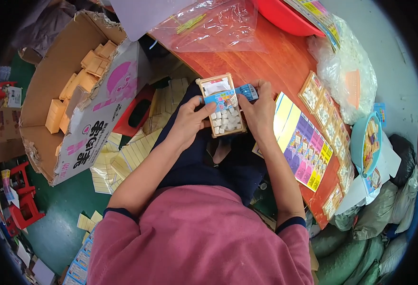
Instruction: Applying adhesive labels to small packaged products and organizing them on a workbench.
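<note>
Above my lap I hold a small light-orange plastic tray [241, 127]. White cube-shaped pieces [225, 121] fill its lower part, and a white packet [217, 85] lies in the upper part. A blue printed label [220, 100] crosses the tray's middle, with a blue end [247, 92] sticking out past the right side. My left hand [193, 116] grips the tray's left edge, its thumb lying on the label. On the right, my right hand [259, 107] is closed at the label's loose end, thumb against the tray's edge. Some of its fingers are hidden.
A large cardboard box [42, 142] of empty orange trays [96, 61] stands left. On the red-brown table [275, 57] lie a colourful label sheet [308, 149], a row of filled trays [335, 123], a turquoise basket [356, 142] and plastic bags [361, 61]. Yellow paper [107, 164] litters the floor.
</note>
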`<state>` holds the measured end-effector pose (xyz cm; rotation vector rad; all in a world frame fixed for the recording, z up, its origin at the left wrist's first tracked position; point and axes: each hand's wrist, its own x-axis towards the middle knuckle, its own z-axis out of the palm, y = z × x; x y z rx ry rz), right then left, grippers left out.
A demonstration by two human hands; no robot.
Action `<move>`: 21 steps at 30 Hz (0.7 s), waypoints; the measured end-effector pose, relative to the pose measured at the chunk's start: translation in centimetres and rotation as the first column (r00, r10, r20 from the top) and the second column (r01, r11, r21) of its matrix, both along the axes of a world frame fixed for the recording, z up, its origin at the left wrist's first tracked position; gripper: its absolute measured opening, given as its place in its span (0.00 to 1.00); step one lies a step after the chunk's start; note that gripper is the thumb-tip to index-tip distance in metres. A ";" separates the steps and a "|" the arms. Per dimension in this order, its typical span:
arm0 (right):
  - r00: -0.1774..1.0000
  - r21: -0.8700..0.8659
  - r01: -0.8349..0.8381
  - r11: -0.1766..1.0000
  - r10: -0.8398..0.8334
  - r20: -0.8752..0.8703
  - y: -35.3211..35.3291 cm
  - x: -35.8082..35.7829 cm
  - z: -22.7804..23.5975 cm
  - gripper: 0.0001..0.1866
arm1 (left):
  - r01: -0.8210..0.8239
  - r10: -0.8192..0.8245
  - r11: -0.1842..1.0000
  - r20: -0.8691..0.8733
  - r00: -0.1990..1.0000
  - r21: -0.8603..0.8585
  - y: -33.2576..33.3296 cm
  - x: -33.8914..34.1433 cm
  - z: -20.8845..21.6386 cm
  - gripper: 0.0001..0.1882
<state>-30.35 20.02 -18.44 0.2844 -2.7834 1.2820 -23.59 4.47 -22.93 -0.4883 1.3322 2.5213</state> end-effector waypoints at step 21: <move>0.837 -0.526 -0.058 0.849 0.328 0.438 -1.1 1.6 3.4 0.20 | -0.036 -0.045 0.643 0.085 0.995 0.765 1.1 1.3 1.3 0.23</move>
